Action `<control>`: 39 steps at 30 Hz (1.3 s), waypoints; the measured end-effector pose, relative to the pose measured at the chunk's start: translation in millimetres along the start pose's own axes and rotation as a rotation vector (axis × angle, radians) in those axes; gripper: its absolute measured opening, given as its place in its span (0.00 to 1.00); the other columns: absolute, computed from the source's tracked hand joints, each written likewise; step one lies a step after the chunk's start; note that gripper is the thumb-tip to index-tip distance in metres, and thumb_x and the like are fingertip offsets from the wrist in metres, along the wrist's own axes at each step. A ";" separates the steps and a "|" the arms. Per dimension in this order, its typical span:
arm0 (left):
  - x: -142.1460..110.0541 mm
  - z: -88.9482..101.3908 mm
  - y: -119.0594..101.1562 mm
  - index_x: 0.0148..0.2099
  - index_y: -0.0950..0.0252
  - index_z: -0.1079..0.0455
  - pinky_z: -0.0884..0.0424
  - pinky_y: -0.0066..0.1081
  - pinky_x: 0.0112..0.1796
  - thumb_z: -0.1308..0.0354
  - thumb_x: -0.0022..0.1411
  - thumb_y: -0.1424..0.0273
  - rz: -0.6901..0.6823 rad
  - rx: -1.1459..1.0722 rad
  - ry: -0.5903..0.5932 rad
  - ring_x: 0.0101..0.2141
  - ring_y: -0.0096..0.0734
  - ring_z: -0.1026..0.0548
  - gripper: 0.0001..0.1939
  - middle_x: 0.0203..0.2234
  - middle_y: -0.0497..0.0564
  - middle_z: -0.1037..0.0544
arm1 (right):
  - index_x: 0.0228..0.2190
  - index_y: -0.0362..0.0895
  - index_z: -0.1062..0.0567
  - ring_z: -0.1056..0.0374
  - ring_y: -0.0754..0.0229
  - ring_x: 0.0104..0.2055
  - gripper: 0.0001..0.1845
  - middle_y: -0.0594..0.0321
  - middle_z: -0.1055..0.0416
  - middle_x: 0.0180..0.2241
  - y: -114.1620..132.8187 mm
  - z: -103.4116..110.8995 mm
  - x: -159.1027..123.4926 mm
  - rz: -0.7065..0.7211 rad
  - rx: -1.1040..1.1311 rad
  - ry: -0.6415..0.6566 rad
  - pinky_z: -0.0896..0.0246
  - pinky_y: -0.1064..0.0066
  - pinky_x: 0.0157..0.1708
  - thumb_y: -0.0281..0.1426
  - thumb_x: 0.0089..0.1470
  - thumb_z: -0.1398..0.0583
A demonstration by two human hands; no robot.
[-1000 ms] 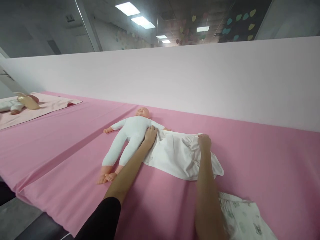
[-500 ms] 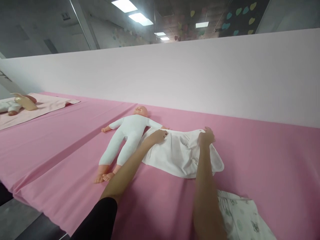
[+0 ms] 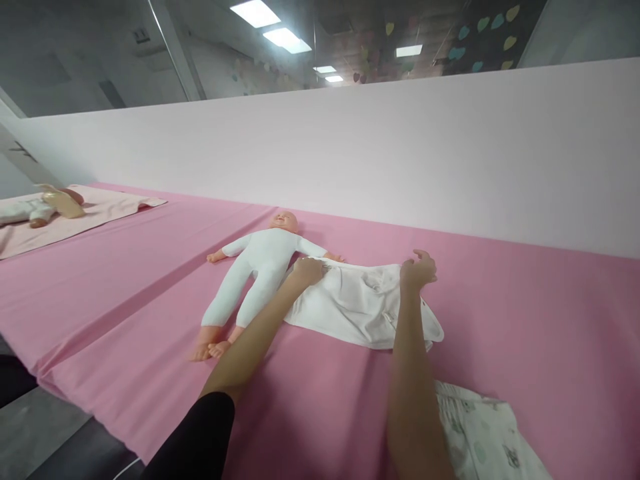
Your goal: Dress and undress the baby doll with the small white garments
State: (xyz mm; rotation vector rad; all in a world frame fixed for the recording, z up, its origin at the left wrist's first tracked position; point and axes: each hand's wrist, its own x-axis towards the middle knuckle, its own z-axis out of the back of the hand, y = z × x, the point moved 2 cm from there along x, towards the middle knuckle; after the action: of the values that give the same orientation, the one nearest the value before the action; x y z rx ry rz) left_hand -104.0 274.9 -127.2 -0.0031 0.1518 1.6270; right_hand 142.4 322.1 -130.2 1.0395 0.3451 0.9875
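Two hands on white cloth (image 3: pixel 360 307): left hand (image 3: pixel 307 271) flat, fingers together; right hand (image 3: pixel 417 273) partly open.

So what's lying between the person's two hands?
In the head view, a white cloth lies between the left hand and the right hand, spread on the pink sheet.

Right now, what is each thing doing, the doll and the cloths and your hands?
Doll: on its back, white suit, bare feet.
White cloth: spread out, rumpled, beside the doll.
Left hand: on the cloth's edge.
Right hand: at the cloth's far edge, fingers lifted.
Patterned cloth: bunched up.
Pink sheet: spread out, creased.
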 end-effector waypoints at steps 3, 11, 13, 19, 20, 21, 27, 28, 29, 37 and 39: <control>-5.1 9.4 -2.1 0.49 0.71 0.32 0.32 0.39 0.44 0.60 0.66 0.63 -0.051 -0.031 0.029 0.46 0.45 0.27 0.22 0.45 0.64 0.25 | 0.44 0.43 0.29 0.37 0.53 0.51 0.22 0.54 0.32 0.48 2.1 0.1 0.8 0.026 0.027 0.022 0.51 0.58 0.52 0.20 0.48 0.51; -10.2 2.8 -21.2 0.60 0.62 0.42 0.38 0.35 0.53 0.47 0.58 0.62 -0.280 -0.163 0.171 0.55 0.41 0.34 0.28 0.58 0.56 0.35 | 0.44 0.38 0.27 0.33 0.58 0.46 0.22 0.55 0.28 0.45 1.4 -3.0 3.4 0.060 0.071 0.153 0.43 0.70 0.47 0.21 0.48 0.50; -10.5 -0.4 -21.5 0.61 0.59 0.43 0.41 0.38 0.55 0.40 0.51 0.62 -0.299 -0.167 0.247 0.57 0.44 0.37 0.35 0.60 0.55 0.39 | 0.44 0.38 0.27 0.32 0.58 0.45 0.22 0.55 0.28 0.43 1.0 -5.8 3.4 0.048 0.055 0.200 0.41 0.71 0.46 0.21 0.48 0.50; -13.3 0.1 -16.4 0.58 0.51 0.39 0.45 0.48 0.57 0.33 0.38 0.54 -0.207 -0.181 0.332 0.59 0.53 0.42 0.42 0.64 0.54 0.49 | 0.43 0.41 0.25 0.32 0.57 0.44 0.20 0.59 0.26 0.41 3.6 -21.9 -0.1 0.074 0.022 0.389 0.40 0.71 0.46 0.23 0.48 0.47; -13.8 0.0 -16.6 0.59 0.51 0.40 0.47 0.49 0.57 0.33 0.39 0.54 -0.199 -0.175 0.346 0.60 0.53 0.43 0.43 0.64 0.54 0.50 | 0.43 0.41 0.25 0.32 0.57 0.44 0.20 0.59 0.26 0.42 4.3 -24.4 -0.9 0.079 0.021 0.412 0.40 0.71 0.46 0.24 0.48 0.47; -14.0 -0.3 -17.1 0.59 0.50 0.41 0.50 0.50 0.58 0.34 0.39 0.53 -0.196 -0.168 0.358 0.60 0.53 0.44 0.43 0.65 0.54 0.52 | 0.43 0.41 0.25 0.32 0.57 0.44 0.19 0.59 0.27 0.42 4.8 -26.6 -1.5 0.081 0.018 0.433 0.40 0.71 0.46 0.24 0.48 0.46; -15.5 0.8 -19.4 0.63 0.47 0.48 0.53 0.51 0.59 0.35 0.41 0.51 -0.178 -0.161 0.414 0.62 0.53 0.48 0.47 0.66 0.53 0.59 | 0.44 0.40 0.25 0.33 0.57 0.46 0.18 0.57 0.27 0.43 4.7 -33.7 -3.7 0.118 -0.045 0.542 0.41 0.72 0.47 0.26 0.50 0.45; -16.3 1.8 -19.3 0.63 0.46 0.48 0.53 0.51 0.59 0.35 0.40 0.51 -0.173 -0.161 0.418 0.62 0.53 0.48 0.47 0.66 0.52 0.59 | 0.44 0.40 0.26 0.32 0.58 0.45 0.19 0.57 0.27 0.42 4.1 -34.6 -4.2 0.122 -0.056 0.567 0.41 0.72 0.47 0.26 0.50 0.45; -17.1 2.7 -19.3 0.63 0.45 0.49 0.53 0.52 0.59 0.35 0.40 0.51 -0.171 -0.160 0.422 0.62 0.53 0.49 0.48 0.66 0.51 0.59 | 0.45 0.41 0.26 0.32 0.58 0.44 0.19 0.57 0.27 0.42 3.6 -35.6 -4.9 0.128 -0.065 0.593 0.41 0.72 0.46 0.27 0.50 0.45; -16.2 -0.3 -18.8 0.62 0.41 0.50 0.55 0.51 0.60 0.35 0.38 0.51 -0.196 -0.172 0.396 0.63 0.51 0.50 0.49 0.66 0.46 0.60 | 0.48 0.41 0.28 0.32 0.58 0.44 0.21 0.56 0.26 0.38 2.3 -43.0 -9.8 0.236 -0.181 0.736 0.42 0.72 0.46 0.29 0.50 0.45; -17.2 0.3 -19.8 0.63 0.42 0.51 0.53 0.51 0.60 0.35 0.38 0.51 -0.179 -0.174 0.411 0.63 0.50 0.50 0.50 0.66 0.47 0.61 | 0.48 0.40 0.28 0.32 0.58 0.45 0.22 0.56 0.26 0.37 2.2 -43.7 -10.3 0.248 -0.214 0.752 0.42 0.72 0.46 0.29 0.51 0.45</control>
State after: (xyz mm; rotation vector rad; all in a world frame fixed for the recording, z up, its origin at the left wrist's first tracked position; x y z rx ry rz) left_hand -83.2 258.9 -127.2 -0.4741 0.3149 1.4390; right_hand 106.8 338.5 -152.3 0.4887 0.7159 1.5931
